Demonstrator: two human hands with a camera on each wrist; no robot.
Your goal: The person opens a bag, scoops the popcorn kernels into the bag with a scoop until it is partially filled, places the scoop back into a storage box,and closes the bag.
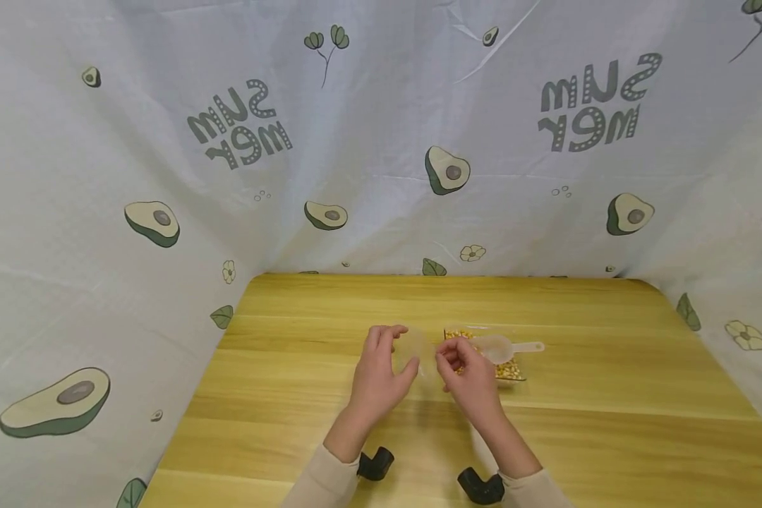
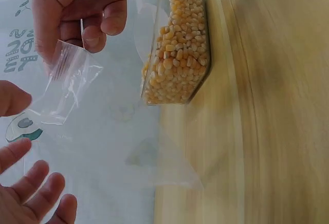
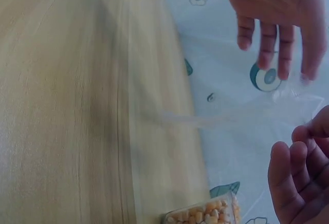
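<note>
Your right hand (image 1: 473, 377) pinches the clear bag (image 2: 67, 93) above the desk (image 1: 292, 395); your left hand (image 1: 381, 374) spreads its fingers beside it. No kernels show inside: the corn (image 2: 180, 54) sits boxed, the scoop (image 1: 497, 348) lying over it, unheld.

The left hand (image 1: 379, 377) is loosely spread, facing the right hand (image 1: 473, 381), which pinches.

Head camera looks forward and down; nearer, sideways wrist views share the bag (image 2: 66, 91).
</note>
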